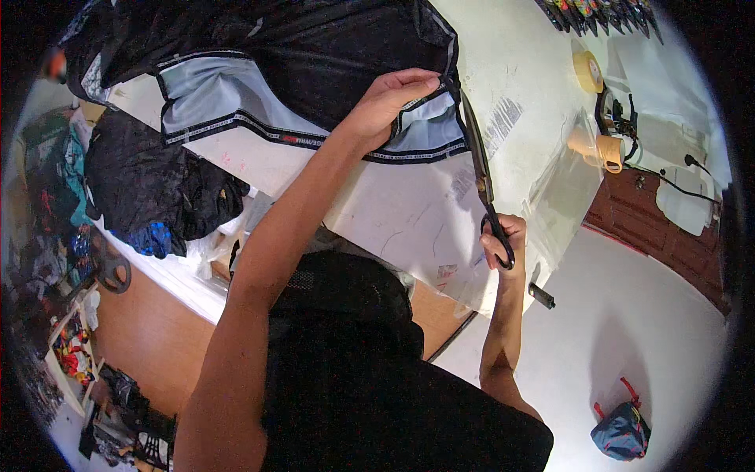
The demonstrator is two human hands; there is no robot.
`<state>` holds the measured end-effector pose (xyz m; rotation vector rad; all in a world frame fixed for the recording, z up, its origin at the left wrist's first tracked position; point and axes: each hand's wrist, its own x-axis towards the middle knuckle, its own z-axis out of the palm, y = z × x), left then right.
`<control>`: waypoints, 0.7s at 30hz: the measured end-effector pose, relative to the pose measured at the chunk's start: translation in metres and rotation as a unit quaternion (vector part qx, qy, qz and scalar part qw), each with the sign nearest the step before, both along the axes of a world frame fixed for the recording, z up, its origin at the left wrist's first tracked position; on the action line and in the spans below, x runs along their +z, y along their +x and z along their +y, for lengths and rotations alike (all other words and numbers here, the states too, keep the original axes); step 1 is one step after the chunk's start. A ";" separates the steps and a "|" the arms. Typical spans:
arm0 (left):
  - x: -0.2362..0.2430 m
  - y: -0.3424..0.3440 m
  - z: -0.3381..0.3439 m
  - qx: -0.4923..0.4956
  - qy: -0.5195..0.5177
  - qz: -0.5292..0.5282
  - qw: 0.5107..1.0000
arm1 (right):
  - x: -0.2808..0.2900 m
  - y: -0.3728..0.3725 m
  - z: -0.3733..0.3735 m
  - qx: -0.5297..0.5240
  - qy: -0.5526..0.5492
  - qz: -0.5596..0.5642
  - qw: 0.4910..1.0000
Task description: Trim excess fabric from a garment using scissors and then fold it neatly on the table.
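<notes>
Two hands work over a white table, and clock directions here run from the middle of the head view. Farthest left, a teal cloth hangs between nine and ten o'clock, with an open box of red and yellow items near eight. Just right of the teal cloth, a heap of dark cloth bulges beside the table's edge, a patch of bright blue at its bottom.

From ten o'clock round to nearly one spreads the black garment, lying on the table, its grey-blue panels bordered by dark printed bands. At twelve o'clock the left hand pinches the garment's right-hand edge, thumb and fingers together on the fabric.

Long dark scissors stand between one and three o'clock, points toward twelve, blades alongside that same edge; whether the blades are fully together I cannot tell. At three o'clock the right hand is closed around their black handles.

Farther right, a yellow tape roll sits near two o'clock, an orange cup slightly below it. A small black object lies between three and four, and a blue-grey pouch with red straps just past four.
</notes>
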<state>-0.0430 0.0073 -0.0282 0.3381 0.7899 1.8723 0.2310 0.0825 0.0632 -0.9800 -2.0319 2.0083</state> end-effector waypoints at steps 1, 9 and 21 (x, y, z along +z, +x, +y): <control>0.000 0.000 0.000 0.000 0.000 0.000 1.000 | 0.000 0.001 0.000 -0.005 -0.007 0.018 1.000; 0.006 0.001 -0.001 0.014 -0.015 0.045 0.999 | -0.009 -0.008 0.000 -0.002 -0.027 0.119 0.993; 0.010 0.004 -0.002 -0.018 -0.009 0.050 0.999 | 0.010 -0.150 -0.023 -0.186 0.162 0.180 0.952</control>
